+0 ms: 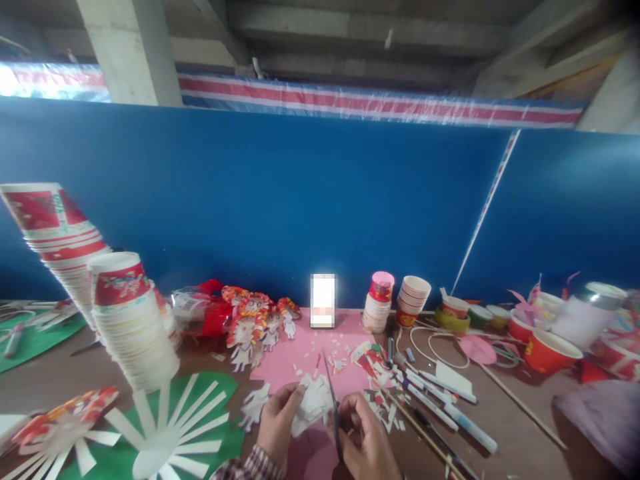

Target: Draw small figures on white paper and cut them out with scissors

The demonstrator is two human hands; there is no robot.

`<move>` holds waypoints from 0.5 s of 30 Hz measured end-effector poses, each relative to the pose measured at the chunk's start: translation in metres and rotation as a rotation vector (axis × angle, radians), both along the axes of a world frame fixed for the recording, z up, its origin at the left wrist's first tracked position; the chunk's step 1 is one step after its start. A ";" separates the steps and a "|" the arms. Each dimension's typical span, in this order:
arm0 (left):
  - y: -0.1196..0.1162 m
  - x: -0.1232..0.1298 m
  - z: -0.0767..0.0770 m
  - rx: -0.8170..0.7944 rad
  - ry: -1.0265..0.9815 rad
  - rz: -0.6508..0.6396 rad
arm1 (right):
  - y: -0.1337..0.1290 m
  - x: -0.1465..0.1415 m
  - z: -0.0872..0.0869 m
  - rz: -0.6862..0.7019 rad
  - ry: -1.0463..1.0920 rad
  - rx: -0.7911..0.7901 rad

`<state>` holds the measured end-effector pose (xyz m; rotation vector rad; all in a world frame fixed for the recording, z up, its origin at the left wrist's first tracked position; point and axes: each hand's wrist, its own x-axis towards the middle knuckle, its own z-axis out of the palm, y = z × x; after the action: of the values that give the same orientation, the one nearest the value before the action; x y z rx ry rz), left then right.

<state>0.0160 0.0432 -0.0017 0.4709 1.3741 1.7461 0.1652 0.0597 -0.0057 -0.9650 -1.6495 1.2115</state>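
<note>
My left hand [280, 417] is closed in a pinch at the edge of white paper cutouts [313, 405] low in the middle; exactly which piece sits between its fingers is hard to see. My right hand [364, 432] grips dark-handled scissors [330, 377], their blades pointing up and away over a pink sheet [285, 353]. Another white paper cutout [254, 405] lies left of my left hand. Small white scraps [340, 350] are scattered on the pink sheet, and more paper scraps [390, 410] lie beside my right hand.
Tall stacks of paper cups [130, 320] stand at left, near a white cut-up cup [160, 440] on green paper [220, 393]. Decorated paper figures [250, 320] and a lit phone [323, 300] are behind. Right are cup stacks [377, 313], markers [430, 400], a stick [525, 407] and a red bowl [550, 352].
</note>
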 end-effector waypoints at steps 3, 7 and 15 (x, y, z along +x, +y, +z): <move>0.000 0.000 0.000 0.006 0.021 0.003 | 0.000 0.000 0.000 0.006 0.008 -0.017; 0.001 0.000 -0.002 0.008 0.021 0.007 | 0.000 -0.001 0.000 0.023 0.011 -0.024; 0.002 -0.001 -0.004 0.021 -0.024 -0.021 | 0.000 -0.001 -0.001 0.020 -0.009 -0.041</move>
<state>0.0153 0.0447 -0.0061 0.4733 1.3308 1.7454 0.1641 0.0598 -0.0072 -0.9823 -1.6509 1.2607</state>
